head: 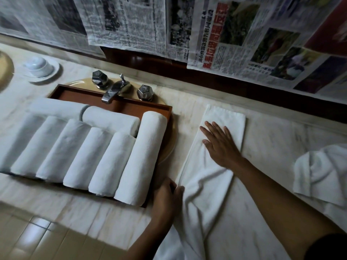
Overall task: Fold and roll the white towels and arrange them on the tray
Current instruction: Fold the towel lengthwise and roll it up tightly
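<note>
Conceivably, the towel (206, 194), pressed under the flat right fingers (213, 128) and pinched by the left fingers (170, 183), is wrinkled if tugged unevenly between them.

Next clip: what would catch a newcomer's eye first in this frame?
A row of rolled towels lies on the wooden tray over the sink, at left. Beside it on the counter, the right hand presses flat on a folded towel while the left hand holds its near edge. Newspapers hang along the back.
</note>
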The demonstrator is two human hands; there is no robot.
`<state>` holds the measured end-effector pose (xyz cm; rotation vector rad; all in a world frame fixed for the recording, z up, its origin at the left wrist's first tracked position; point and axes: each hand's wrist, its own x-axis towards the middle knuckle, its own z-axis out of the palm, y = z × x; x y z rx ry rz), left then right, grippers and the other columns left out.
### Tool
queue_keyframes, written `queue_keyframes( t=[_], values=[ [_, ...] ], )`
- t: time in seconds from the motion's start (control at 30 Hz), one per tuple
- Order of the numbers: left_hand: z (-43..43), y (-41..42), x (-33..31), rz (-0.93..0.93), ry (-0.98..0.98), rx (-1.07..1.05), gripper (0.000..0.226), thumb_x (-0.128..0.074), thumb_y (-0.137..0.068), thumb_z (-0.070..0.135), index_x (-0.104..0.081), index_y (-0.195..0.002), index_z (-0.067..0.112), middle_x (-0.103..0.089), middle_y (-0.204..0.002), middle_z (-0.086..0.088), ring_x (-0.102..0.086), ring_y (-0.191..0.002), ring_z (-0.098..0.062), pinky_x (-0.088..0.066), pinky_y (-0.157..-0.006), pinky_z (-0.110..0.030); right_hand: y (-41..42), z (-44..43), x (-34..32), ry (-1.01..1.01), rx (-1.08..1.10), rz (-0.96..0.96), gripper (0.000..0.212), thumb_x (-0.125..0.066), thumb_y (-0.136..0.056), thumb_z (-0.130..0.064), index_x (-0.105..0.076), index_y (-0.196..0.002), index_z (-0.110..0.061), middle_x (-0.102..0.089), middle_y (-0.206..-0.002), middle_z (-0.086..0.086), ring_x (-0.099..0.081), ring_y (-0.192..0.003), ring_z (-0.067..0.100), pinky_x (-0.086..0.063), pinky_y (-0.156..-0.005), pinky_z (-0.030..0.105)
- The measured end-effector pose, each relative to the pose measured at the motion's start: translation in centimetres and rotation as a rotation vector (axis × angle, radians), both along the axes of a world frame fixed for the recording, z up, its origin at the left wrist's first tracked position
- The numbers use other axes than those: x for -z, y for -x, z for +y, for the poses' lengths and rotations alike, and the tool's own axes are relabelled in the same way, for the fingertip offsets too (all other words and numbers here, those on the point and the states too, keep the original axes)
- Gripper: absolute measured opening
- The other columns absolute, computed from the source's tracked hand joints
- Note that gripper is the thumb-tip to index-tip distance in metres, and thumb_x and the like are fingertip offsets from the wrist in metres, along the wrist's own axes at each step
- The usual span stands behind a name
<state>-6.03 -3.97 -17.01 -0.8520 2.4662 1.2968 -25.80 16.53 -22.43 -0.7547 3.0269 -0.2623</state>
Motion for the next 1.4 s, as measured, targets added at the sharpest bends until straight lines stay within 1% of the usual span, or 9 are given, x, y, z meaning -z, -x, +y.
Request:
queue_keyframes(
  t=[0.17,0.33,0.5,0.63,0.8,0.93,1.03,1.13,1.4],
  values=[
    [-0.2,-0.2,0.0,0.010,0.016,0.022,0.032,-0.074,-0.090,0.038,-0.055,-0.081,0.015,-0.062,-0.071,-0.001,-0.056,-0.067,-0.009,-0.035,-0.053,-0.021,-2.5,-1.7,-0.7,0.157,0.016,0.107,0.049,-0.046,-0.102,-0.030,-0.051,-0.149,-0.020,-0.036,-0.163,0.010,-0.029,-0.152,0.032,-0.025,-0.122,0.056],
    [-0.2,0.0,-0.2,-0.047,0.021,0.050,0.030,-0.073,-0.090,0.040,-0.057,-0.084,0.015,-0.062,-0.074,0.000,-0.056,-0.067,-0.010,-0.039,-0.056,-0.027,-5.3,-1.5,0.4,0.091,-0.066,-0.031,0.052,-0.030,-0.105,-0.041,-0.042,-0.155,-0.032,-0.027,-0.168,-0.005,-0.019,-0.156,0.018,-0.019,-0.124,0.052],
    [-0.6,-0.7,-2.1,-0.332,-0.675,0.047,0.038,-0.080,-0.085,0.042,-0.074,-0.096,0.006,-0.077,-0.088,-0.008,-0.071,-0.080,-0.024,-0.054,-0.071,-0.033,-3.2,-0.7,0.0,0.044,-0.096,-0.181,0.060,-0.015,-0.103,-0.055,-0.023,-0.161,-0.041,-0.004,-0.171,-0.016,0.003,-0.157,0.007,0.000,-0.126,0.042],
    [0.8,-2.3,-3.6,-0.224,-0.613,0.107,0.028,-0.066,-0.096,0.026,-0.074,-0.078,0.007,-0.074,-0.074,-0.002,-0.068,-0.066,-0.015,-0.049,-0.061,-0.024,-2.6,-0.2,0.0,0.037,-0.097,-0.203,0.062,-0.012,-0.101,-0.059,-0.019,-0.161,-0.043,0.000,-0.170,-0.019,0.008,-0.156,0.004,0.004,-0.125,0.039],
    [1.0,-2.6,-3.2,-0.273,-0.879,0.017,0.029,-0.063,-0.100,0.023,-0.072,-0.110,-0.003,-0.073,-0.108,-0.027,-0.068,-0.093,-0.036,-0.054,-0.086,-0.044,-2.5,0.0,0.1,0.041,-0.112,-0.185,0.060,-0.013,-0.103,-0.058,-0.019,-0.161,-0.043,-0.003,-0.171,-0.018,0.006,-0.157,0.004,0.002,-0.126,0.041],
    [0.2,-4.4,-1.2,-0.272,-0.759,-0.073,0.035,-0.067,-0.095,0.033,-0.065,-0.108,0.000,-0.072,-0.100,-0.024,-0.063,-0.085,-0.033,-0.046,-0.073,-0.042,-2.4,0.1,0.0,0.058,-0.116,-0.165,0.062,-0.014,-0.102,-0.059,-0.023,-0.161,-0.041,-0.008,-0.171,-0.015,0.000,-0.158,0.008,-0.002,-0.126,0.042],
    [-0.1,-5.4,-0.7,-0.111,-0.405,-0.030,0.025,-0.060,-0.099,0.030,-0.054,-0.087,0.009,-0.057,-0.082,-0.008,-0.053,-0.070,-0.017,-0.042,-0.055,-0.031,-2.6,0.2,0.2,0.057,-0.119,-0.087,0.058,-0.019,-0.104,-0.054,-0.028,-0.160,-0.039,-0.016,-0.171,-0.011,-0.008,-0.158,0.012,-0.009,-0.126,0.046],
    [0.0,-6.2,-0.9,-0.018,-0.080,-0.030,0.022,-0.061,-0.101,0.035,-0.061,-0.088,0.017,-0.064,-0.086,0.001,-0.061,-0.077,-0.012,-0.047,-0.067,-0.029,-2.8,0.3,0.4,0.054,-0.129,-0.022,0.054,-0.025,-0.107,-0.048,-0.032,-0.159,-0.035,-0.022,-0.170,-0.007,-0.014,-0.157,0.016,-0.014,-0.126,0.047],
    [-0.4,-7.3,-0.5,0.007,0.161,-0.119,0.030,-0.066,-0.095,0.047,-0.059,-0.078,0.023,-0.064,-0.068,0.006,-0.059,-0.065,-0.007,-0.045,-0.057,-0.029,-3.0,0.4,0.7,0.069,-0.139,0.045,0.051,-0.030,-0.108,-0.044,-0.035,-0.158,-0.034,-0.028,-0.168,-0.004,-0.019,-0.156,0.018,-0.018,-0.125,0.048]
  ],
)
